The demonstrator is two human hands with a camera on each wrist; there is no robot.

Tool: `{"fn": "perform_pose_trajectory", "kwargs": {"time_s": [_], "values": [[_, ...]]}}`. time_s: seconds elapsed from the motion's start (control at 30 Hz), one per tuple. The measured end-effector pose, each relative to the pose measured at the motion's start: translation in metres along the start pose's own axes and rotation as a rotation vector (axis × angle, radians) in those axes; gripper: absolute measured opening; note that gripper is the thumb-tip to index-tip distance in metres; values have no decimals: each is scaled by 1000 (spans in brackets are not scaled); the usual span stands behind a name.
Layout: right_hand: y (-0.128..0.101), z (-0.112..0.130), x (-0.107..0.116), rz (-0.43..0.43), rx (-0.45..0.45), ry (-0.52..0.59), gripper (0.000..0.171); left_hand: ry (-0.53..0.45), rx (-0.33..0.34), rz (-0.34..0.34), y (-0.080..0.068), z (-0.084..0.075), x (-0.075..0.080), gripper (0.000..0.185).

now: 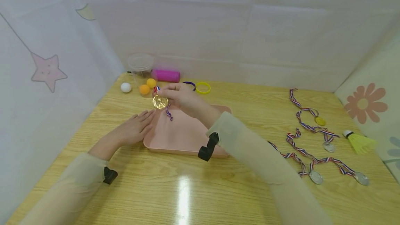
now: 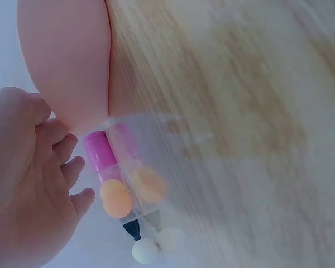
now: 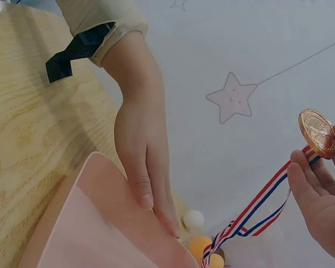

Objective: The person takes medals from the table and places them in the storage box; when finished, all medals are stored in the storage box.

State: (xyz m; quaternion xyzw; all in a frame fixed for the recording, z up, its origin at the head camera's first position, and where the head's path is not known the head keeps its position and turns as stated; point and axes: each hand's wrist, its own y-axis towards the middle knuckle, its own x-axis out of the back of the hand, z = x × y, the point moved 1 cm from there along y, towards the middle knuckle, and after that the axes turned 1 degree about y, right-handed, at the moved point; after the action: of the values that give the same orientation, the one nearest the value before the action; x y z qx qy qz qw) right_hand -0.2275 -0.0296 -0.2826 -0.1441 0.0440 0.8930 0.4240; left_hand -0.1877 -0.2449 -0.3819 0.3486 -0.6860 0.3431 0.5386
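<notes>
Head view: One gold-coloured round medal with a relief face [image 1: 160, 102], at the far left corner of a pink shallow rectangular tray [image 1: 187, 134] on a pale wood-grain table [image 1: 218, 190]. Held at the fingertips of the right hand [image 1: 184, 98], the grip narrow, close to where the ribbon joins. The medal lies to the left of that hand, its face turned to the viewer; the red, white and blue striped ribbon [image 1: 169, 113] shows its tail over the tray, contact with the floor uncertain. The left hand [image 1: 132, 129], fingers extended and holding nothing, lies along the tray's left edge, just nearer the viewer than the medal. Beyond: one white ball [image 1: 126, 87], two orange balls [image 1: 144, 89], one magenta cylinder [image 1: 167, 75]. At right: four further ribboned medals [image 1: 320, 121], one yellow-green shuttlecock [image 1: 360, 141].

Left wrist view: Left hand with fingertips at the tray's corner; magenta cylinder and balls beyond. The medal does not show.

Right wrist view: Medal pinched by its edge in the right hand, copper-toned here. The ribbon's long axis slants from the grip down toward the tray, passing in front of the balls; the left hand lies along the tray's rim.
</notes>
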Motion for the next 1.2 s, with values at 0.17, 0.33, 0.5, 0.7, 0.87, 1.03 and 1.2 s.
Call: {"fn": "perform_pose_trajectory", "kwargs": {"time_s": [0.17, 0.33, 0.5, 0.7, 0.87, 1.03, 1.2], "values": [[-7, 5, -5, 27, 22, 45, 11, -1, 5, 2, -1, -1, 3, 52], [-9, 5, -4, 29, 50, 20, 11, -7, 13, 3, -1, -2, 4, 51], [-5, 0, 7, -36, 87, -43, 15, 1, 7, 7, -1, -1, 4, 52], [-2, 0, 22, -121, 117, -75, 14, 23, -10, -1, -2, -1, 2, 52], [-4, 6, 33, -158, 140, -37, 8, 33, -17, -5, -2, -1, 3, 53], [-11, 15, 38, -184, 127, 17, 6, 24, -13, -3, -3, -1, 4, 53], [-13, 15, 39, -155, 126, 6, 8, 14, -4, -1, -4, -1, 6, 53]]}}
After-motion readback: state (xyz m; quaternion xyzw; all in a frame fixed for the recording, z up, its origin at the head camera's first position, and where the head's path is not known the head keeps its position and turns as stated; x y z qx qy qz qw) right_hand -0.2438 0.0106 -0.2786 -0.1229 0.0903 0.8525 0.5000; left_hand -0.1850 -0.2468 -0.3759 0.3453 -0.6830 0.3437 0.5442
